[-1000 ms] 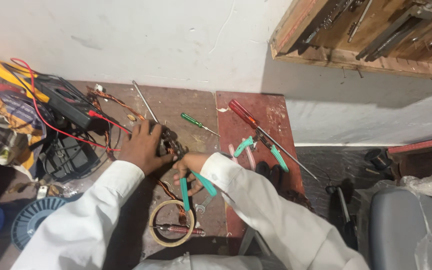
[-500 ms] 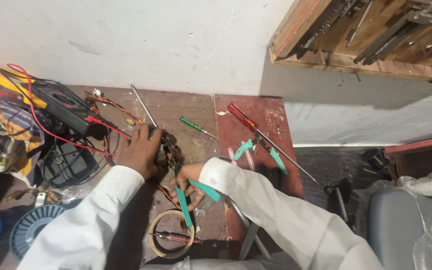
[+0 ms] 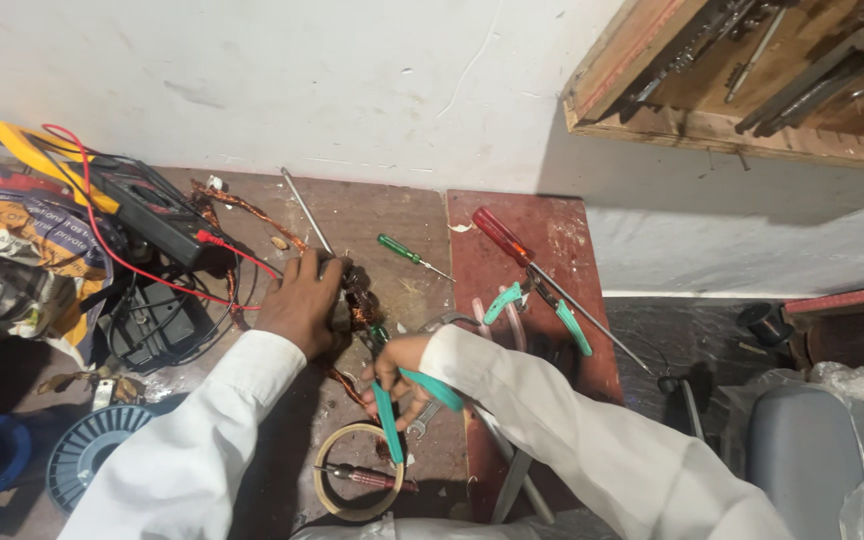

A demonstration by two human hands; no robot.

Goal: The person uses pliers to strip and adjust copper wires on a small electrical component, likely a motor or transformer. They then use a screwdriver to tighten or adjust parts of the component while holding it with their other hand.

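**Copper windings half worked, pliers at the coil**

Copper wire is the heart of it: a small dark wound part point(image 3: 352, 290), wrapped in reddish-brown strands, lies near the middle of the brown wooden surface point(image 3: 392, 215), just ahead of both hands. The left hand point(image 3: 302, 300) is closed over its left side, pinning it down. The right hand point(image 3: 402, 368) is clamped on green-handled pliers point(image 3: 392, 395), whose nose points up at the part; whether the tip actually bites a strand cannot be told, as the fingers and wire hide it.

By my reading the work is somewhere in the middle. Loose copper strands point(image 3: 242, 210) trail off behind the left hand toward the wall, and more curl below the part, so some wire appears to be off already, while the part itself looks still thickly wound. Much seems left.

The part looks compact, dark and metallic under the wire; its exact shape is too hidden to make out.

Around it: a green screwdriver point(image 3: 407, 255) and a red screwdriver point(image 3: 502, 238) lie beyond the hands, a second pair of green pliers point(image 3: 537, 300) lies to the right, a tape ring point(image 3: 357, 485) sits near the front edge, and a black meter with red leads point(image 3: 152, 215) sits at the left.
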